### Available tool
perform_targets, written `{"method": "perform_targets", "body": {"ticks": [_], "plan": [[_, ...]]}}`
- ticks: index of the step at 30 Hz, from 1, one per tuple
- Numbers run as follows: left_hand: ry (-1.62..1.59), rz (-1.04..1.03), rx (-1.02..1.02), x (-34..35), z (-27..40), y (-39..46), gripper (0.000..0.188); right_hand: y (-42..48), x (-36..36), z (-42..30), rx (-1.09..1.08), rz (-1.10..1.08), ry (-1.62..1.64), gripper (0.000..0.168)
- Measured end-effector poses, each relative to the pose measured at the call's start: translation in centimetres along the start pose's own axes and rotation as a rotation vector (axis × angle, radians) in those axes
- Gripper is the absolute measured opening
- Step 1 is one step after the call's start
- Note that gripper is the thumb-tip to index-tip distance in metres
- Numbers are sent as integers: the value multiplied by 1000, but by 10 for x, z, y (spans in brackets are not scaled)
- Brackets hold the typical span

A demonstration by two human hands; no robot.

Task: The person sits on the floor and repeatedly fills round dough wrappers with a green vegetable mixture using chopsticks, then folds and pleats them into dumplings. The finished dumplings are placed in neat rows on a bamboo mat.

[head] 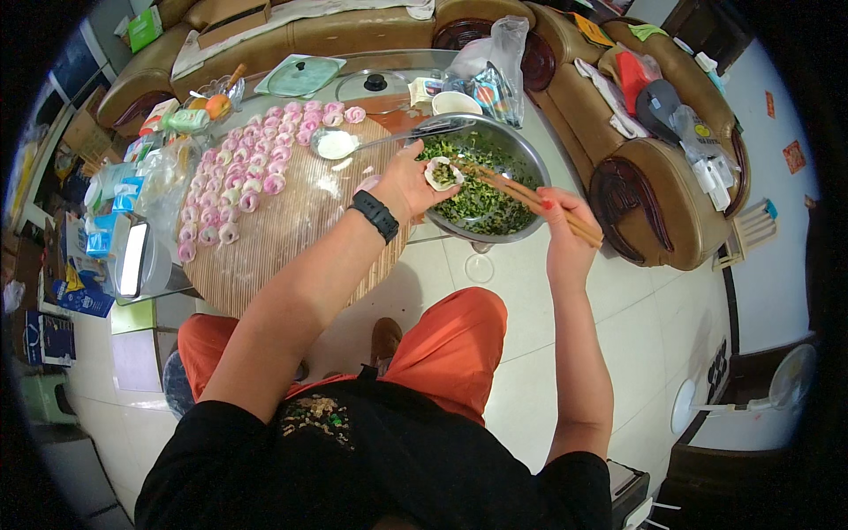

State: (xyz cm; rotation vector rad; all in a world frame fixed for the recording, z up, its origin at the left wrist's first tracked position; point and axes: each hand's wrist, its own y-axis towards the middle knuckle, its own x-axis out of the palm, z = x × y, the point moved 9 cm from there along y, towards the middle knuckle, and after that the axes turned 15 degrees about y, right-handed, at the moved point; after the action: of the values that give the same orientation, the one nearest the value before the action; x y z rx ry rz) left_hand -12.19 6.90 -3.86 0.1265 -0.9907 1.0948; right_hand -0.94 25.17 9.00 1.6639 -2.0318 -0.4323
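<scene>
My left hand point(411, 180) cradles a round dumpling wrapper point(442, 177) with green filling on it, over the near left rim of a steel bowl point(540, 165). Chopped green filling point(493, 215) covers much of the bowl's inside. Wooden chopsticks point(523, 193) are gripped in my right hand point(566, 215), their tips by the wrapper's right side. To the left, a round slatted board point(298, 228) carries rows of pink and white folded dumplings point(248, 169). A metal ladle point(336, 144) with white powder in it lies across the board, its handle reaching the bowl.
A glass pot lid point(375, 83), a white bowl point(457, 104) and plastic bags point(507, 40) stand behind. Bottles, packets and a phone point(134, 258) crowd the left side. Brown leather sofas point(358, 41) border the glass table. A fan point(788, 381) is at the far right.
</scene>
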Motion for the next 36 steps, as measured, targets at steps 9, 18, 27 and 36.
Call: {"method": "perform_targets", "body": {"ticks": [9,18,27,36], "plan": [[1,-24,56,-17,27,-21,59,17,-34,98,310,94,-23,20],[-53,32,65,-34,35,-38,57,7,-1,148,456,150,142,17],[-41,91,51,-44,34,-41,57,0,-25,127,491,366,445,16],[-47,12,11,-31,23,-35,60,4,-25,79,345,326,531,17]]}}
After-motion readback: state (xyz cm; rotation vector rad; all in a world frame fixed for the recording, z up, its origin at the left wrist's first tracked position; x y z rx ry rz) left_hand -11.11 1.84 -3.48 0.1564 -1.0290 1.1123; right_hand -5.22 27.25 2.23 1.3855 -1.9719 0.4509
